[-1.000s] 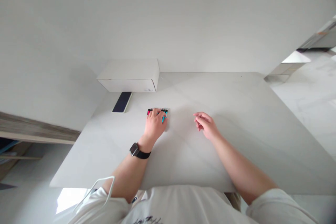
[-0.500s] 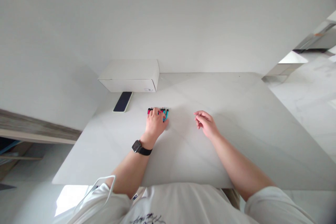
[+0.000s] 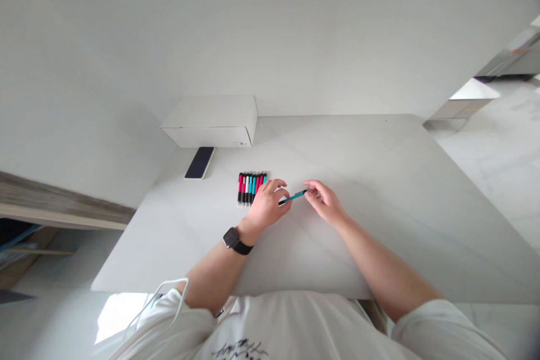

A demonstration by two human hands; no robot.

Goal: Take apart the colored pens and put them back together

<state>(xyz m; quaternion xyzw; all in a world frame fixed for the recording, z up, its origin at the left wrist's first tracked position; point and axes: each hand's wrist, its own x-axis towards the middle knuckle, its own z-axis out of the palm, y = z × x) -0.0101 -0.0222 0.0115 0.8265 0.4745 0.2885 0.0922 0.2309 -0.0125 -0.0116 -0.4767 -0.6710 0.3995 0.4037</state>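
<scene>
A teal-barrelled pen [image 3: 294, 197] spans the gap between the two hands, held off-level with its right end higher; any print on its barrel is too small to read. The right hand [image 3: 324, 202] holds that end in a closed pinch, with the right fingertips [image 3: 310, 188] wrapped around the barrel. The left hand [image 3: 265, 208] stands at the pen's opposite end, its left fingers [image 3: 281, 190] curved and partly open. The pen's end lies at these fingertips, but whether they grip it cannot be determined. Just beyond and to the left of the left fingers, a row of pens [image 3: 251, 188] lies side by side on the tabletop, with red, black, white and teal barrels, and the heel of the left hand sits just below its lower ends. No brand on these pens is legible. Farther out past the left fingers, a smartphone [image 3: 199, 162] lies with its dark face upward, and a white cardboard box [image 3: 211, 121] stands against the wall. The box carries a small printed label [image 3: 240, 144] on its front face, too small to read. The white tabletop [image 3: 371, 180] has faint grey veining. A black-strapped smartwatch [image 3: 230, 238] is worn on the left wrist.
</scene>
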